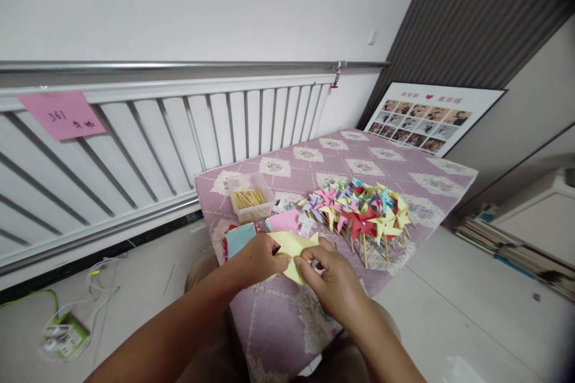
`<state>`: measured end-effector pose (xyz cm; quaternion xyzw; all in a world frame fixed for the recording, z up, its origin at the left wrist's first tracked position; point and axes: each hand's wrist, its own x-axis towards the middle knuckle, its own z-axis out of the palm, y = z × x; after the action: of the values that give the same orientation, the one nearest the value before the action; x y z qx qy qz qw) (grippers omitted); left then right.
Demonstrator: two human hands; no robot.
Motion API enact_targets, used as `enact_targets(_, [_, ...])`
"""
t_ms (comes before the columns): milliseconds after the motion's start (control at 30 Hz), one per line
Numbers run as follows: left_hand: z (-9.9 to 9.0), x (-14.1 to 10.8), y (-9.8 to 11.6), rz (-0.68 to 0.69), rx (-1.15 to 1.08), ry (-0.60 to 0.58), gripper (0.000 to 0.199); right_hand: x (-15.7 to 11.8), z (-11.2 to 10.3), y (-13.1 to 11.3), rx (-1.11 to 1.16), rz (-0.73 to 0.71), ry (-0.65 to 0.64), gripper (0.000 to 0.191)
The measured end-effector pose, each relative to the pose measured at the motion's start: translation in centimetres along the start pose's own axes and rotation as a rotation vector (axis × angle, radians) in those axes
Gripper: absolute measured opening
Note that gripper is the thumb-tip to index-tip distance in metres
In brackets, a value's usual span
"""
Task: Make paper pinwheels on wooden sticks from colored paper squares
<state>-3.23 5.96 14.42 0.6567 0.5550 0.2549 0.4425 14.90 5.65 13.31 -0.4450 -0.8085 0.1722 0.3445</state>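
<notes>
A piece of pale yellow paper, cut and partly bent over, is held above the near part of the table between both hands. My left hand pinches its left side with thumb and fingers. On its right side, my right hand grips it, the thumb pressed close to the paper's middle. Just behind lie a pink paper stack and a light blue sheet on top of red ones. A heap of finished paper pinwheels on wooden sticks lies right of the hands.
A clear plastic box of wooden sticks stands at the table's left edge. The table has a purple patterned cloth. A white radiator runs along the wall. A photo board leans behind. A power strip lies on the floor.
</notes>
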Motion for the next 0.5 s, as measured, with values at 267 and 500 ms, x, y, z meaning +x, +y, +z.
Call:
enact_targets(267, [0.2, 0.3, -0.5, -0.015, -0.064, 0.011, 0.017, 0.2, 0.8, 0.2, 0.044, 0.157, 0.073, 0.012])
enact_targets(500, [0.4, 0.5, -0.9, -0.033, -0.067, 0.027, 0.019, 0.0, 2.6, 0.6, 0.440, 0.375, 0.138, 0.090])
